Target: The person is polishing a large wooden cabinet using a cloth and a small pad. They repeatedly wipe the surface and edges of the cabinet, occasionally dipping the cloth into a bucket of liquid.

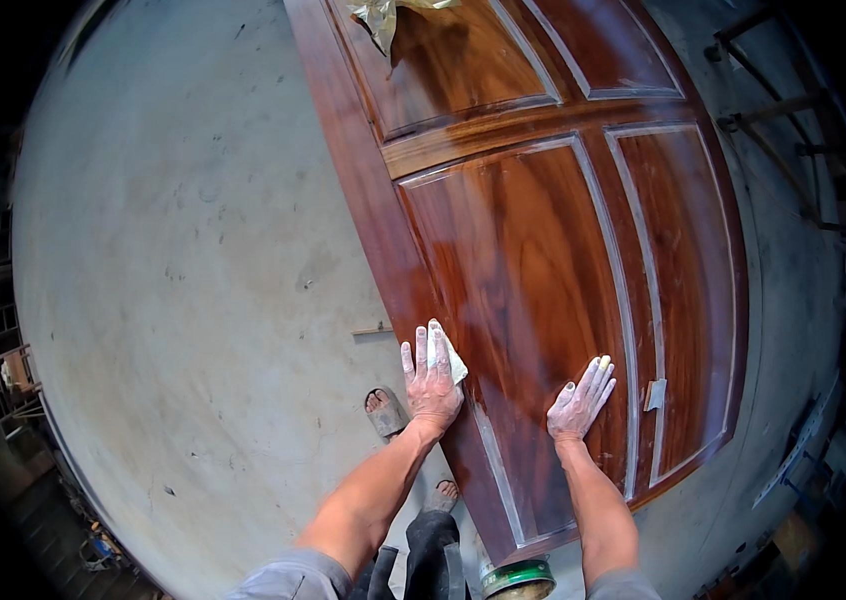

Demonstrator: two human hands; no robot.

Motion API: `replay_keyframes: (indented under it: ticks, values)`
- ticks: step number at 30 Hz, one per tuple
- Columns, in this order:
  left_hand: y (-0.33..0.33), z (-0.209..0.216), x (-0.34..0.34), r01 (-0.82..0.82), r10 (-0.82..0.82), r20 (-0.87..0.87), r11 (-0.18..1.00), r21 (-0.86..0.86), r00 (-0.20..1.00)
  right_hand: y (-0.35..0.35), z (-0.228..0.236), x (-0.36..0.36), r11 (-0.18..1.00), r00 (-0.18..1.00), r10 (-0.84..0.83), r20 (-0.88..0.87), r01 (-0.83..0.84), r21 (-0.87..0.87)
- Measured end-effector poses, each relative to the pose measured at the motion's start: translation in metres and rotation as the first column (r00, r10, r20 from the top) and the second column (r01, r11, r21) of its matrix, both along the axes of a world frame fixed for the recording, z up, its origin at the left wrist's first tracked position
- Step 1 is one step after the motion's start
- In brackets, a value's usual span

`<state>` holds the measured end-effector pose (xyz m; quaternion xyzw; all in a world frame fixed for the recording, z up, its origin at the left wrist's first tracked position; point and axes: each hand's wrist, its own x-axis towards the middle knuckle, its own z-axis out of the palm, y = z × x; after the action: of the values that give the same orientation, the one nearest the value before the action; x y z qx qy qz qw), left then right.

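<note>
A large glossy reddish-brown panelled wooden door (523, 270) lies in front of me, with whitish residue along its panel mouldings. My left hand (432, 385), dusted white, is at the door's left stile. Its fingers press a white folded sheet (456, 367) against the wood; part of the sheet is hidden under them, and its exact kind cannot be made out. My right hand (581, 402) lies flat on the middle panel, holding nothing, with fingers stretched out and white dust on them. Something yellow covers one of its fingertips. A small pale scrap (655, 394) sits on the right moulding.
Crumpled translucent sheeting (379, 20) lies on the door's far end. A can with a green rim (518, 578) stands by the near end. My sandalled feet (385, 412) are on the grey floor (193, 300), near a thin stick (373, 331). A metal frame (778, 110) stands far right.
</note>
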<state>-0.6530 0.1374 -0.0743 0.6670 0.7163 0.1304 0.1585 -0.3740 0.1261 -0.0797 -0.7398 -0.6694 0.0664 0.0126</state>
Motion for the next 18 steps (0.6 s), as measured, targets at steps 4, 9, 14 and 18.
replay_keyframes:
  ticks: [4, 9, 14, 18]
  values:
    - [0.004, 0.002, 0.001, 0.006, -0.008, 0.054, 0.999, 0.031, 0.999, 0.015, 0.004, 0.012, 0.986, 0.985, 0.167, -0.043, -0.166, 0.018]
    - [0.007, 0.003, 0.001, 0.010, -0.011, -0.018, 0.998, -0.056, 1.000, 0.014, 0.001, 0.009, 0.988, 0.987, 0.145, -0.068, -0.148, -0.035]
    - [0.012, 0.010, 0.001, -0.006, 0.007, 0.023, 1.000, -0.030, 1.000, 0.019, 0.001, 0.015, 0.988, 0.984, 0.149, -0.093, -0.152, -0.034]
    - [0.008, 0.000, -0.006, 0.030, -0.041, 0.101, 0.994, 0.106, 0.994, 0.017, 0.004, 0.013, 0.987, 0.984, 0.152, -0.088, -0.155, -0.031]
